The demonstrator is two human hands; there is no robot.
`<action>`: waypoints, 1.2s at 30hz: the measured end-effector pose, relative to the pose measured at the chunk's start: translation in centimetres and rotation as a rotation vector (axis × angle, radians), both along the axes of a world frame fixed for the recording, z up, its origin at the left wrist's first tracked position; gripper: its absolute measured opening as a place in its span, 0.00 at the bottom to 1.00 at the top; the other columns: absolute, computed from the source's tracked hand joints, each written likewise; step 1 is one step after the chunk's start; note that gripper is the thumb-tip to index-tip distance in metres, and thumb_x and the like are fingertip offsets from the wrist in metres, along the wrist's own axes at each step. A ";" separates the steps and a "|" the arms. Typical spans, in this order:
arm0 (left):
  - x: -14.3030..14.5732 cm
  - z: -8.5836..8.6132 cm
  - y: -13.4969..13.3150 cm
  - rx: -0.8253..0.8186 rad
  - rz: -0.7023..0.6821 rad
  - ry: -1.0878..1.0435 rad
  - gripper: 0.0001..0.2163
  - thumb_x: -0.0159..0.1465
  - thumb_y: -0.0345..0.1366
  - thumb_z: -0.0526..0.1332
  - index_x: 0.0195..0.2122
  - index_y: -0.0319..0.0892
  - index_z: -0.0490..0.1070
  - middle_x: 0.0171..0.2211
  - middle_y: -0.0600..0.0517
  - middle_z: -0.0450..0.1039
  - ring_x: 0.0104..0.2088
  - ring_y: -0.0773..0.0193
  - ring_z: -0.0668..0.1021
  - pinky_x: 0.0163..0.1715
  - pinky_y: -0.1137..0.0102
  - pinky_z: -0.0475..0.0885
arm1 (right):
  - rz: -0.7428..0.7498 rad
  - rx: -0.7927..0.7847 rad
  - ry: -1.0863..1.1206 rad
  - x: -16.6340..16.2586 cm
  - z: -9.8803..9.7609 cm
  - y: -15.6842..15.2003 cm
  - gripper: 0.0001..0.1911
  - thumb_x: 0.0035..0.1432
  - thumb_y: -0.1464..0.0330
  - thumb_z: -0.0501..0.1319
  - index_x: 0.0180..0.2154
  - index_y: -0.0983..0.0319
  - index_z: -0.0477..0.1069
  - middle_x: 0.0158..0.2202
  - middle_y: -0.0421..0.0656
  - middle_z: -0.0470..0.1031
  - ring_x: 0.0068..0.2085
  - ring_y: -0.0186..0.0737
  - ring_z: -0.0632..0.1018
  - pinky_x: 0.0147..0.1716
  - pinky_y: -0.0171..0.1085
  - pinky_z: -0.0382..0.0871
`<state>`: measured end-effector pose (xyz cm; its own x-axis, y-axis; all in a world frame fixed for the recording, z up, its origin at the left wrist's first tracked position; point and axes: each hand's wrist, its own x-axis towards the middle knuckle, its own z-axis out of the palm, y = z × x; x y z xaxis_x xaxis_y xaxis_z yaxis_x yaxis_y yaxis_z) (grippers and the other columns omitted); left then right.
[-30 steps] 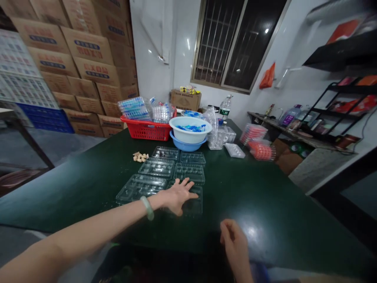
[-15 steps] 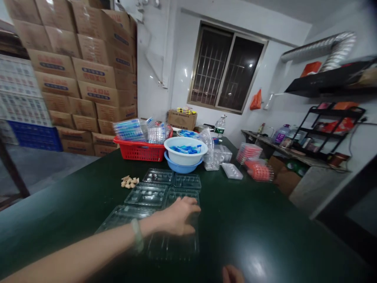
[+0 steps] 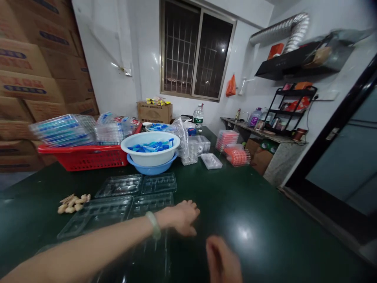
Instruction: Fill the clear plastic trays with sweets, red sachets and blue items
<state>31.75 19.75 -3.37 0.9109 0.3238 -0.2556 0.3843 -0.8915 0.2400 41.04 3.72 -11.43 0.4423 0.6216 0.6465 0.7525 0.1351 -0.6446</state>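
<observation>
My left hand (image 3: 182, 217), with a pale green bangle on the wrist, lies palm down with fingers spread on the dark green table (image 3: 265, 220), at the right edge of several clear plastic trays (image 3: 132, 196) laid out in rows. It holds nothing. My right hand (image 3: 222, 261) hovers low at the bottom edge, blurred, with its fingers unclear. A small pile of beige pieces (image 3: 73, 203) lies left of the trays.
Behind the trays stand a white bowl (image 3: 150, 146) of blue items on a blue bowl, a red basket (image 3: 85, 156) with packed trays, clear bags, a water bottle (image 3: 198, 116) and stacked red-filled trays (image 3: 235, 155). Cardboard boxes (image 3: 26, 86) are stacked at left, shelves at right.
The view has swung to the right and closer. My left hand slid rightward off the nearest tray toward the bare table. My right hand rose back into view.
</observation>
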 end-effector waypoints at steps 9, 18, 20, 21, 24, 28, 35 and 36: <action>1.2 -1.9 -0.2 -0.049 -0.036 0.166 0.54 0.39 0.46 0.69 0.61 0.24 0.43 0.60 0.25 0.30 0.59 0.34 0.40 0.53 0.45 0.50 | -0.062 -0.433 -0.287 10.2 4.1 23.6 0.15 0.58 0.71 0.49 0.45 0.65 0.65 0.42 0.49 0.69 0.39 0.39 0.74 0.37 0.35 0.66; 0.7 -3.1 0.3 -0.152 -0.055 0.105 0.53 0.40 0.42 0.70 0.61 0.24 0.42 0.60 0.27 0.27 0.59 0.40 0.35 0.56 0.48 0.43 | -0.052 -0.418 -0.521 9.5 11.2 37.0 0.38 0.47 0.77 0.56 0.59 0.65 0.45 0.63 0.51 0.41 0.60 0.52 0.50 0.53 0.46 0.53; 0.6 -3.3 0.3 -0.186 -0.033 0.105 0.50 0.44 0.42 0.69 0.61 0.26 0.42 0.60 0.30 0.27 0.59 0.42 0.34 0.56 0.48 0.41 | 0.004 -0.461 -0.592 9.9 12.2 38.4 0.39 0.45 0.79 0.58 0.58 0.62 0.48 0.63 0.49 0.44 0.59 0.50 0.52 0.52 0.45 0.54; 0.5 -3.3 0.2 -0.197 -0.019 0.095 0.49 0.46 0.42 0.68 0.62 0.26 0.42 0.60 0.31 0.27 0.59 0.43 0.34 0.56 0.48 0.41 | 0.026 -0.489 -0.617 10.1 12.5 38.9 0.38 0.44 0.79 0.58 0.58 0.62 0.50 0.62 0.49 0.49 0.58 0.50 0.55 0.50 0.44 0.55; 0.5 -3.1 0.1 -0.208 -0.021 0.060 0.48 0.47 0.44 0.67 0.61 0.25 0.42 0.60 0.31 0.26 0.59 0.45 0.32 0.57 0.49 0.40 | 0.033 -0.556 -0.660 10.6 13.2 39.5 0.35 0.45 0.78 0.59 0.56 0.62 0.55 0.54 0.52 0.61 0.54 0.51 0.61 0.48 0.45 0.56; 0.5 -2.8 0.0 -0.195 -0.026 0.097 0.53 0.42 0.48 0.69 0.61 0.24 0.42 0.60 0.30 0.25 0.59 0.44 0.31 0.57 0.50 0.40 | -0.024 -0.598 -0.678 11.1 14.0 38.8 0.27 0.44 0.76 0.62 0.49 0.67 0.64 0.51 0.57 0.62 0.54 0.56 0.61 0.49 0.48 0.53; 0.4 -4.7 0.6 -0.176 -0.033 -0.006 0.56 0.37 0.50 0.70 0.62 0.29 0.44 0.62 0.32 0.29 0.60 0.40 0.36 0.56 0.47 0.43 | -0.078 -0.623 -0.534 11.8 13.2 35.8 0.33 0.38 0.69 0.67 0.49 0.66 0.60 0.45 0.53 0.68 0.46 0.50 0.70 0.43 0.43 0.62; 0.4 -5.0 0.7 -0.167 -0.037 0.002 0.57 0.36 0.51 0.70 0.62 0.28 0.43 0.61 0.31 0.28 0.60 0.40 0.36 0.56 0.47 0.44 | -0.087 -0.615 -0.498 12.0 13.0 35.0 0.32 0.39 0.68 0.66 0.48 0.66 0.60 0.43 0.52 0.70 0.43 0.48 0.72 0.40 0.41 0.64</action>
<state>32.20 20.40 -8.33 0.9209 0.2434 -0.3045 0.3528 -0.8526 0.3855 53.07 38.77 1.55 0.2549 0.9079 0.3328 0.9633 -0.2085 -0.1691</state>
